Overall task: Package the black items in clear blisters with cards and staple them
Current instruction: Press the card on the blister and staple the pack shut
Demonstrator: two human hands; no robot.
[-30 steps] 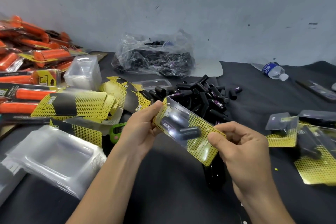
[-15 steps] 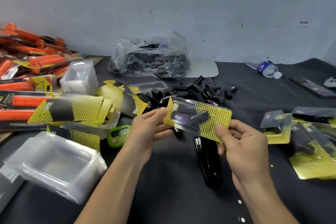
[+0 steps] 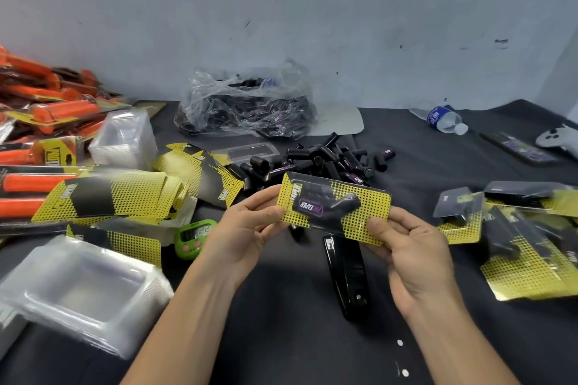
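Left hand [image 3: 247, 228] pinches the left end of the yellow pack [image 3: 334, 208], held at centre above the desk [image 3: 281, 337]; right hand [image 3: 409, 255] pinches its right end. A black stapler [image 3: 347, 278] lies beneath, black items [image 3: 325, 162] piled farther back.

Field notes, own body. My left hand [image 3: 247, 228]: bare. My right hand [image 3: 409, 247]: bare too. Left forearm [image 3: 187, 316] and right forearm [image 3: 453, 337] are uncovered along all of their visible length, down to where the bottom edge of the view cuts them off. Both forearms are slender and smooth, widening gradually from the wrist. Right thumbnail [image 3: 376, 224] is short, broad, rounded and plain. Fingers are fairly long, with skin folds at the knuckles. Finer detail is lost to blur.
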